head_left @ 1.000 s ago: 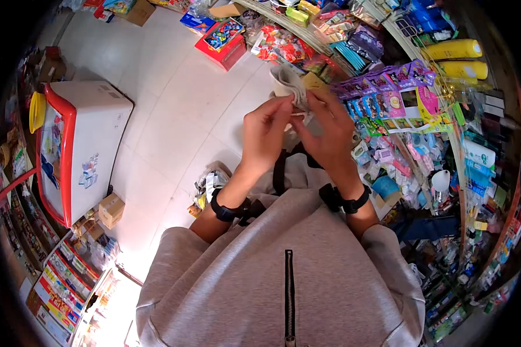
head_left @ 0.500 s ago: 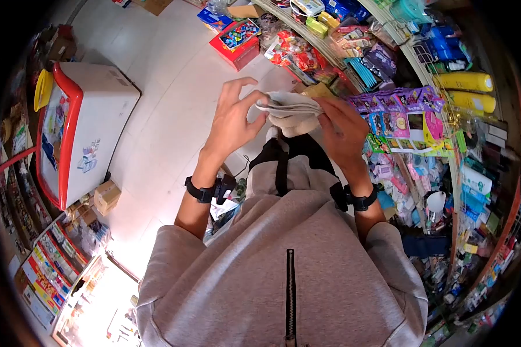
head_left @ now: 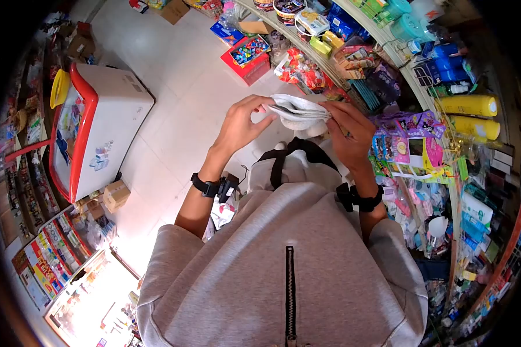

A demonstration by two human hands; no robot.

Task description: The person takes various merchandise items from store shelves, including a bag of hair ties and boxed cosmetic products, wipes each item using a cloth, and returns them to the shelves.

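Chest-high, both hands pinch a folded white cloth [head_left: 298, 113]: left hand [head_left: 240, 124] on its left edge, right hand [head_left: 350, 133] on right edge. Shelves [head_left: 388, 75] close at right, probably touching elbow; open floor [head_left: 185, 92] to left, w/ freezer [head_left: 98, 127] beyond.

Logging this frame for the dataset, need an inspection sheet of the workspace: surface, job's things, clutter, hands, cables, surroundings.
Surface: pale tiled floor; no worktop seen.
Job's things: folded white cloth, held at chest height between both hands.
Clutter: cardboard boxes by the chest freezer; red box of goods on the floor.
Hands: left hand pinches the cloth's left end; right hand grips its right end; black wristbands on both.
Cables: nothing seen.
Surroundings: shop shelves packed with packets; yellow bottles.
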